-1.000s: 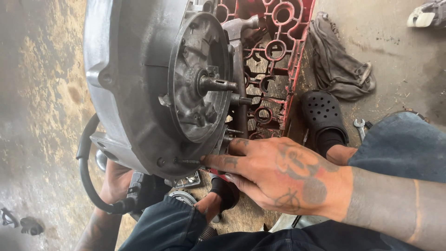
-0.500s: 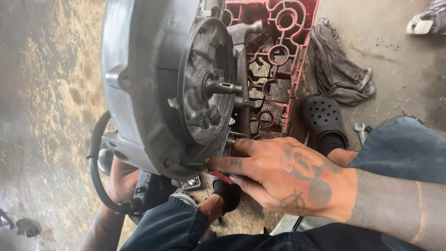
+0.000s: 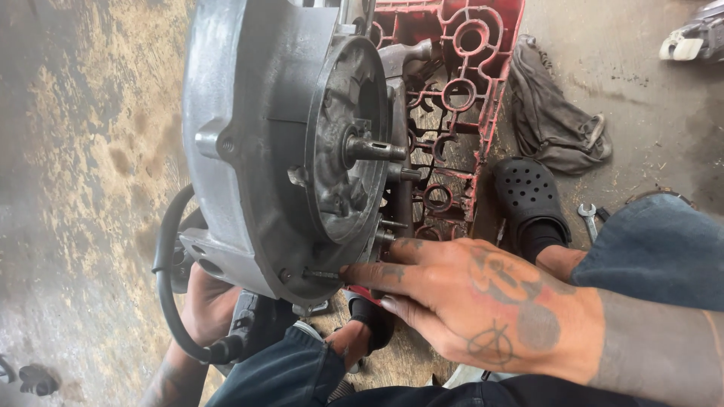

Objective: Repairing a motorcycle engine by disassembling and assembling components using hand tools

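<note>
Pinching a small dark steel bolt (image 3: 323,275) at the rim of the heavy, rigid grey cast-metal engine casing (image 3: 256,143) propped upright over the lap, right hand (image 3: 483,301) fingertips closed on it; left hand (image 3: 207,309) braces the casing's lower edge, grip state unclear.

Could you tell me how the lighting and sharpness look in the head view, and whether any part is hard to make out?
Head view: soft, even daylight with no harsh glare; the grey engine casing and right hand are sharp; the concrete floor at the left edge looks smeared and soft; the left hand sits in shadow under the casing, so its grip is hard to read.
</note>
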